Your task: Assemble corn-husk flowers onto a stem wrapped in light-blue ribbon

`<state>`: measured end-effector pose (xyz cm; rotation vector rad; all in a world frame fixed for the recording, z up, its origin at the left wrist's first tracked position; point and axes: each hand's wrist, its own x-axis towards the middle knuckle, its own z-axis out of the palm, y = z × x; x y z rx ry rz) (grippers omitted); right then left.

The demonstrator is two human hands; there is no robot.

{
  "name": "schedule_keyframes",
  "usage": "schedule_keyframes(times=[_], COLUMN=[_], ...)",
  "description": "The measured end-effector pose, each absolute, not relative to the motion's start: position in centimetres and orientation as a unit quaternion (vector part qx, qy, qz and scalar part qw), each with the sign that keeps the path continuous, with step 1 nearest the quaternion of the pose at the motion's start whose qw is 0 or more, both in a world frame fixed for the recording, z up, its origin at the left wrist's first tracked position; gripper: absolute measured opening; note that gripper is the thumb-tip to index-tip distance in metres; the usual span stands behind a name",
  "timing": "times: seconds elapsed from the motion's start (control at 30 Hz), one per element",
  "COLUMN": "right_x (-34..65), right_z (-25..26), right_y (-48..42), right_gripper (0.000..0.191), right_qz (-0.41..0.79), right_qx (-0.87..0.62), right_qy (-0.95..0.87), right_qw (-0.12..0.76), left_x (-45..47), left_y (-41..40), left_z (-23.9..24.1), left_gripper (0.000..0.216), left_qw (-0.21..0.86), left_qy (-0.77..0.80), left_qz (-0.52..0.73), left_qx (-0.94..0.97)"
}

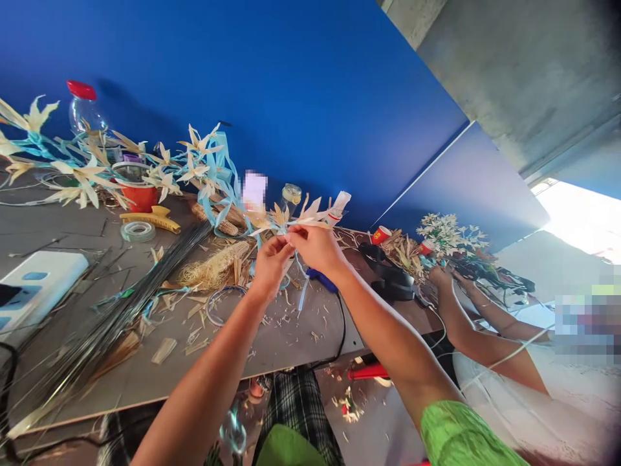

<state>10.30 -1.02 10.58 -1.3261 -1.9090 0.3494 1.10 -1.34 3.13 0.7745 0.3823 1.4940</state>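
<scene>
My left hand (272, 260) and my right hand (317, 247) meet over the table, thumbs and fingertips pinched together. Between them is a corn husk flower (280, 217) with pale, pointed petals, its base at my fingertips. A light blue strip (303, 294) hangs down below my right hand. My fingers cover the exact spot they grip. Just left of my hands lie a corn cob with husk fibres (218, 262) and light blue ribbon (222, 162). A blue-handled tool with a black cord (321, 279) rests beneath my right wrist.
More husk flowers on blue-wrapped stems (82, 178) stand at left, near a red-capped jar (82, 107). A bundle of thin wires (130, 301), a clear tape roll (138, 231), a yellow hair clip (152, 219) and a power strip (41, 285) lie there. At right, a co-worker's hands (441, 277) work.
</scene>
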Motion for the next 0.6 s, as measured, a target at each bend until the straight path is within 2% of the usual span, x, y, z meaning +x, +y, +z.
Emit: schedule_keyframes(times=[0.17,0.27,0.4,0.6], right_x=[11.3,11.3,10.8,10.7], right_z=[9.7,9.4,9.6,9.6], right_y=[-0.4,-0.7,-1.5,-1.2], right_gripper=[0.007,0.01,0.016,0.023], right_qz=[0.282,0.331,0.368,0.414], right_qx=[-0.488,-0.46,-0.459,-0.528], right_qy=[-0.701,-0.671,-0.631,-0.554], right_qw=[0.436,0.478,0.506,0.493], left_x=[0.3,0.1,0.5,1.2], left_y=[-1.3,-1.3,-1.3,-1.3], left_z=[3.4,3.3,3.2,3.2], left_gripper=[0.021,0.02,0.019,0.019], left_qw=[0.717,0.729,0.721,0.671], left_qy=[0.108,0.09,0.098,0.157], left_qz=[0.622,0.619,0.625,0.658], left_qx=[0.297,0.278,0.282,0.303])
